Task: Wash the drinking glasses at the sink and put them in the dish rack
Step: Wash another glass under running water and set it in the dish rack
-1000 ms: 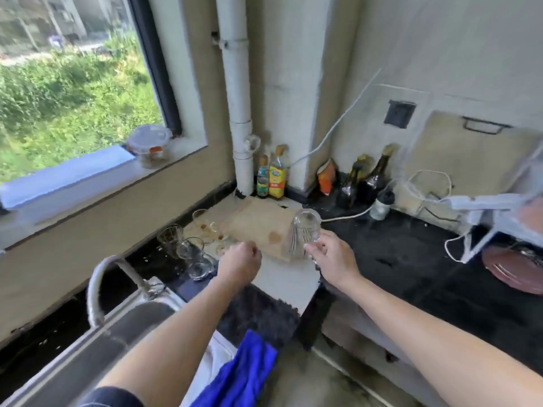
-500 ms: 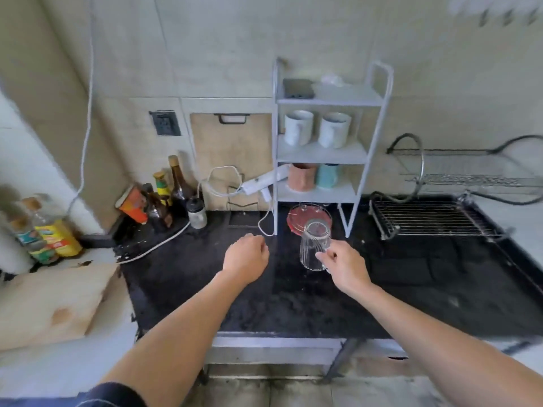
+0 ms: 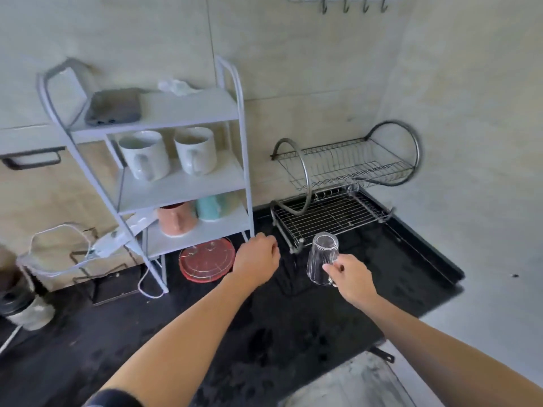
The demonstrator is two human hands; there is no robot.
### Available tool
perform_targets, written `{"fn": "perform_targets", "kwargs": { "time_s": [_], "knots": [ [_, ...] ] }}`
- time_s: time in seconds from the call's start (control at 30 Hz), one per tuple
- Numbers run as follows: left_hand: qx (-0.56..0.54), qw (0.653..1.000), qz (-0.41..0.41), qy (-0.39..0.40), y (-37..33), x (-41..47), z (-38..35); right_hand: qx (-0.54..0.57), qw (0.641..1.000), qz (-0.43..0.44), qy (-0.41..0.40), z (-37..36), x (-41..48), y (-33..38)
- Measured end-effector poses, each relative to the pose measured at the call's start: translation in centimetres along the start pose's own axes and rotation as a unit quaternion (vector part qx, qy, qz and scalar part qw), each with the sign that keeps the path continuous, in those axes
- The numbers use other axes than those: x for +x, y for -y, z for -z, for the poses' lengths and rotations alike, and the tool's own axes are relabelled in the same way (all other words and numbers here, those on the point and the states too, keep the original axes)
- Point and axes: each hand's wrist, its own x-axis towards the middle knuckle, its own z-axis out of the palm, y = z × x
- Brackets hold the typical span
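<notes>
A: Where is the glass [image 3: 322, 257]?

B: In the right hand [image 3: 349, 276], base up and mouth down, tilted a little. The fingers pinch it low, near the rim, and it hangs above the black counter [image 3: 264, 333], touching nothing else.

A: And the rack [image 3: 332, 212]?

B: At twelve o'clock from the glass, near it. Two wire tiers stand in the corner, and I see nothing on either one.

A: The left hand [image 3: 257, 261]?

B: At nine o'clock from the glass, apart from it, fingers curled into a loose fist. It holds nothing that I can see.

A: What lies beyond it?

B: A red lid [image 3: 207, 262] flat on the counter at nine o'clock from that hand, partly under a white shelf [image 3: 188, 113]. The shelf carries two white mugs [image 3: 167, 155] on the middle tier, a pink cup [image 3: 176, 220] and a teal cup [image 3: 211, 205] on the bottom tier, and a grey phone [image 3: 114, 107] on top. Hooks [image 3: 352, 5] hang on the wall at twelve o'clock, high above the rack.
</notes>
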Motion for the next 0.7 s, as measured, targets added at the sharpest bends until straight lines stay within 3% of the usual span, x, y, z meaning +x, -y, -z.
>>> {"fn": "perform_targets", "kwargs": {
  "time_s": [0.23, 0.37, 0.47, 0.7],
  "knots": [
    [-0.013, 0.986, -0.151, -0.061, -6.5, 9.3, -1.6, 0.002, 0.995, -0.094, -0.041, 4.1, 6.9, -5.2],
    [0.003, 0.976, -0.190, -0.108, -10.2, 14.4, -2.8, 0.005, 0.993, -0.109, -0.050, 6.0, 12.5, -8.3],
    [0.039, 0.980, -0.164, -0.106, -12.4, 18.1, -4.0, 0.018, 0.993, -0.110, -0.049, 6.9, 17.8, -11.0],
    [0.156, 0.985, -0.007, -0.072, -12.9, 23.5, -9.3, 0.033, 0.997, -0.071, -0.018, 6.5, 29.7, -16.1]
  ]
}}
